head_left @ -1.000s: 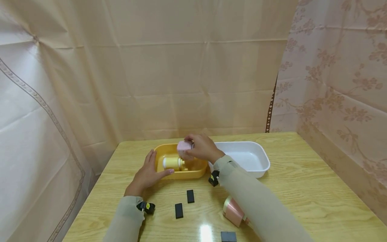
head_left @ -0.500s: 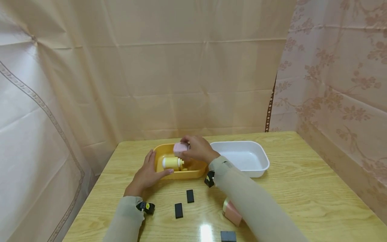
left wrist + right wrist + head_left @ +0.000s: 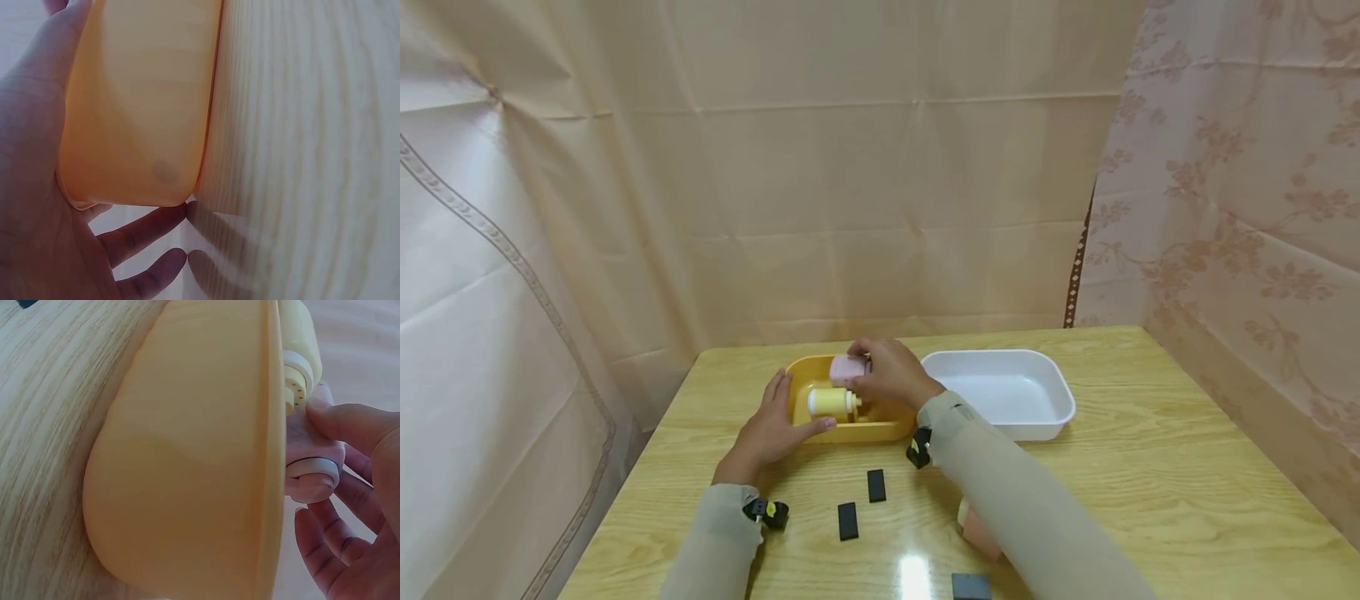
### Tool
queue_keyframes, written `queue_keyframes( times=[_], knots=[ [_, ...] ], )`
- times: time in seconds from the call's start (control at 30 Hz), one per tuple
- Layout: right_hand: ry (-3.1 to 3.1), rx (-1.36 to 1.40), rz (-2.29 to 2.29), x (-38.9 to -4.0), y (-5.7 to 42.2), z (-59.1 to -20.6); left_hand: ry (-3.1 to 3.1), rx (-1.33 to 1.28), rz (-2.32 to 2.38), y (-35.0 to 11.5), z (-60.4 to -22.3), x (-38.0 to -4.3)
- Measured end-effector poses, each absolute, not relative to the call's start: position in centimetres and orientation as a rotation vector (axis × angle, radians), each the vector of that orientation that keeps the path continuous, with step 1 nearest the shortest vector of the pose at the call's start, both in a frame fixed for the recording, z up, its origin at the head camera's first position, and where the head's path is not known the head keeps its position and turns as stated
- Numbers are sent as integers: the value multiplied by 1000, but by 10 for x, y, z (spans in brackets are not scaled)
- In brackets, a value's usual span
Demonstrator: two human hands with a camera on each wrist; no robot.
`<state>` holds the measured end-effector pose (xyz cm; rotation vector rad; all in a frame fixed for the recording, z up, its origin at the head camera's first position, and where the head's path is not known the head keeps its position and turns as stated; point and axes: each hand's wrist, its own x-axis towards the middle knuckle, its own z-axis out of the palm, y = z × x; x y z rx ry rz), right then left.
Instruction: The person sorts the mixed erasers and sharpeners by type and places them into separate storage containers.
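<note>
My right hand (image 3: 891, 373) pinches a small pink bottle (image 3: 847, 369) inside the yellow tray (image 3: 880, 432), towards its back. In the right wrist view the thumb is on one side of the pink bottle (image 3: 315, 447), fingers on the other; its white collar shows. A yellow bottle (image 3: 829, 402) with a white base and collar lies on its side in the tray, just in front. My left hand (image 3: 771, 429) rests around the tray's left end, thumb along the front rim. The left wrist view shows its spread fingers by the tray's corner (image 3: 137, 125), fingertips near the tabletop.
A white tray (image 3: 1060, 419) stands right beside the yellow one. Two black blocks (image 3: 876, 486) lie in front of them. A grey block (image 3: 972, 586) is at the near edge. Another pink bottle (image 3: 977, 532) lies partly hidden under my right sleeve. Curtains hang behind the table.
My right hand has moved slightly left with the pink bottle, lowering it into the yellow tray. My left hand has stayed on the tray's end. The right sleeve now covers more of the other bottle.
</note>
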<state>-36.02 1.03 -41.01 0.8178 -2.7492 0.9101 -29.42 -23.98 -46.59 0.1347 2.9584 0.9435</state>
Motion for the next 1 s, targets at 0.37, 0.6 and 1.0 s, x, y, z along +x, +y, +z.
queue_keyframes(
  times=[0.37, 0.6, 1.0],
  knots=[
    [-2739, 782, 922, -365, 12, -420, 2974, 137, 924, -238, -465, -294],
    [-2745, 788, 951, -364, 10, -426, 2970, 129, 926, -238, -464, -293],
    [-2710, 775, 933, -364, 8, -432, 2968, 135, 930, -238, -464, -293]
  ],
)
